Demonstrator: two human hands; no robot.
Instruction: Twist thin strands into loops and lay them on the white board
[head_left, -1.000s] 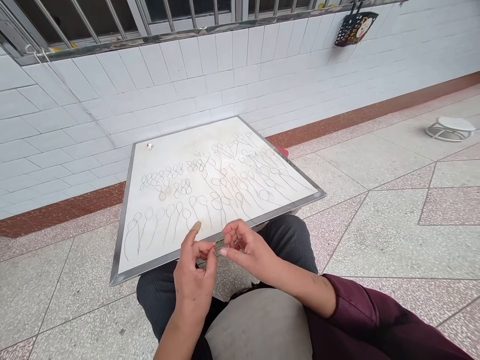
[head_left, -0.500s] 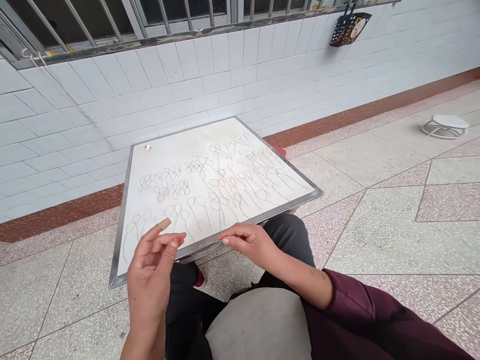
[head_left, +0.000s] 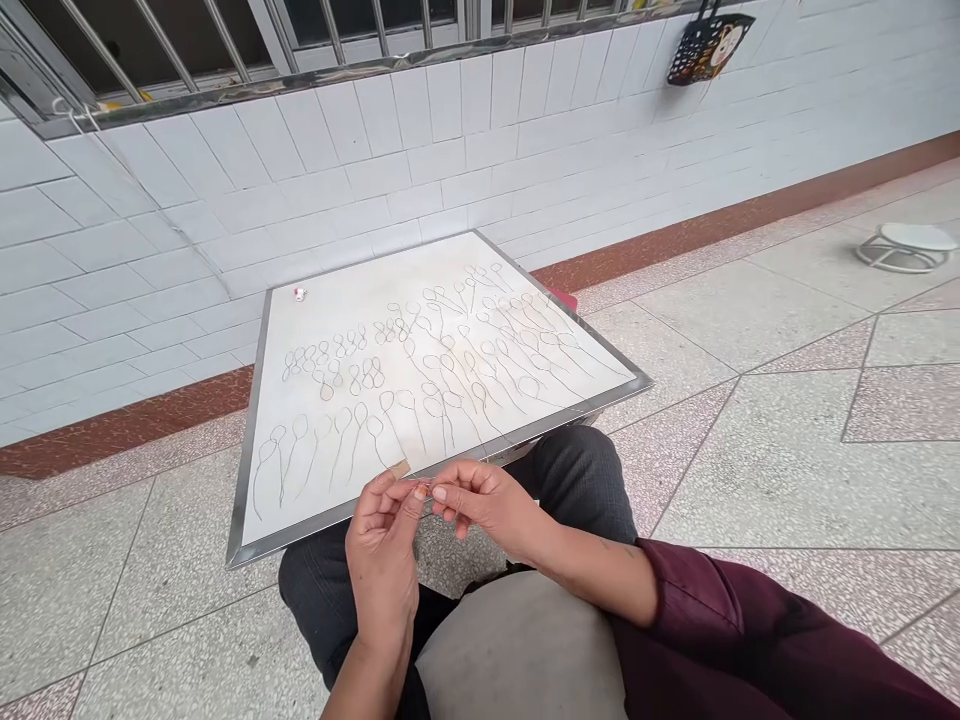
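Note:
My left hand (head_left: 388, 545) and my right hand (head_left: 487, 505) meet fingertip to fingertip over the near edge of a white table (head_left: 352, 280) with a metal rim. Thumb and forefinger of each are pinched together. What sits between them is thin and mostly hidden; in the right it looks like wire. A tan wrap covers one left fingertip. On the table lie many thin wires bent into loops with long tails (head_left: 373, 425), and a group of double-loop wires (head_left: 371, 373) lies at the left middle.
A small red and white item (head_left: 300, 294) is at the table's far left corner. A white tiled wall (head_left: 337, 180) runs behind the table. On the right stands a round white stool (head_left: 907, 245); a dark basket (head_left: 709, 48) hangs on the wall. My knees are under the near edge.
My left hand has moved right to meet my right hand, and its thumb and forefinger have closed. The view has shifted slightly.

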